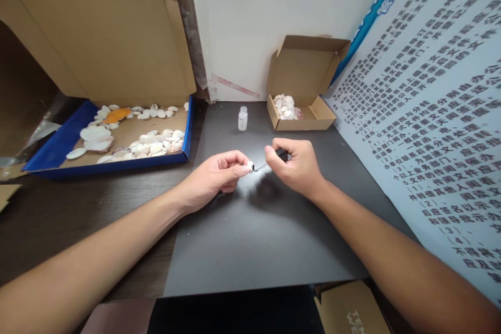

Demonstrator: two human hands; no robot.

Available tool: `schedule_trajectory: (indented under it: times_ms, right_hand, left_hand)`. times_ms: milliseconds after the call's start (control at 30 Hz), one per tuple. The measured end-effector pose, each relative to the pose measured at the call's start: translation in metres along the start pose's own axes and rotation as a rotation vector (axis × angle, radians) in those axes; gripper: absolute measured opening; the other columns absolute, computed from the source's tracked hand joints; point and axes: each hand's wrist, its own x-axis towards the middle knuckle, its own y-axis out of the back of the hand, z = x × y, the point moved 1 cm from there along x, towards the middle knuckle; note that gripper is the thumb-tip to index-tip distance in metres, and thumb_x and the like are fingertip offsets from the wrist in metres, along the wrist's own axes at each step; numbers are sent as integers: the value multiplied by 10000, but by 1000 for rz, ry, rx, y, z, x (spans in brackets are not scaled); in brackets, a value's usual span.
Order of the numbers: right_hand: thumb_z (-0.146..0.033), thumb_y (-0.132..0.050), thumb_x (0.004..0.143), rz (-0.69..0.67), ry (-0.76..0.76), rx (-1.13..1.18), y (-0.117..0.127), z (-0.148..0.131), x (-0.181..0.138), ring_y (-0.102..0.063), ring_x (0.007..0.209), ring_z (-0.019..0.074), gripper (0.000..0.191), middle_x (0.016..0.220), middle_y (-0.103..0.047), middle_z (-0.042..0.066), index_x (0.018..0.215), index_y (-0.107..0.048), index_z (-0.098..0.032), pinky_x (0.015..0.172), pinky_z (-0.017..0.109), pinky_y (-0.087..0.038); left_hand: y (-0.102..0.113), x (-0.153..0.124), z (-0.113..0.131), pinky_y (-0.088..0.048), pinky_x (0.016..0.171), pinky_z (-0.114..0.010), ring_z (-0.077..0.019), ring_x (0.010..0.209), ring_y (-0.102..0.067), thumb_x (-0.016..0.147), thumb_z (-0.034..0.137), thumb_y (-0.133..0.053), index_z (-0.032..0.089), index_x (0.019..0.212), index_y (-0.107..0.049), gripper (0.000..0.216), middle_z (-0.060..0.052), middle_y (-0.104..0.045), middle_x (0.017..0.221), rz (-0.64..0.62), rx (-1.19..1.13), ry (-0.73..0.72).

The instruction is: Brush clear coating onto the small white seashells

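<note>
My left hand pinches a small white shell between thumb and fingertips. A dark spot shows at the shell's edge, where a thin brush tip meets it or comes very close. That brush has a black cap for a handle, and my right hand is closed around it. Behind both hands stands a small clear glass bottle, upright and without a lid, with whitish contents low inside. The hands are held above the dark grey mat.
On the left, an open blue-sided box contains many white shells and an orange one. A smaller open cardboard box at the back right holds more shells. A printed sheet rises along the right side.
</note>
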Motion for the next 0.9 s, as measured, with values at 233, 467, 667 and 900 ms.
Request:
schedule_trajectory:
  times_ms: [233,467,667,900]
  right_hand:
    - [-284,-529,821,-26,-40,-22,-1,3,1,-252,514,91,364,526,-268,-54,528,-327,-205,501,267,-224]
    - [-306,-522,859,11,-41,33,0,3,0,-254,526,96,385,541,-260,-48,550,-314,-208,504,267,-224]
    - [-313,-535,857,43,-72,14,-1,5,1,-257,524,97,382,533,-276,-49,551,-332,-208,501,268,-225]
    - [-282,-538,832,58,-71,-23,0,6,2,-243,523,94,370,530,-262,-50,538,-327,-206,496,269,-211]
  left_hand:
    - [0,0,0,-212,501,-221,-68,523,-272,801,391,-738,178,840,-587,264,75,-381,600,11,-3,0]
    - [0,0,0,-188,508,-220,-65,529,-246,826,378,-720,173,844,-595,241,73,-349,603,-5,-55,17]
    - [0,-1,-1,-181,510,-217,-68,527,-242,819,358,-718,173,841,-592,225,71,-324,600,-30,-93,36]
    - [-1,-2,-1,-179,511,-216,-71,530,-225,815,354,-716,177,840,-585,222,75,-311,582,-32,-110,36]
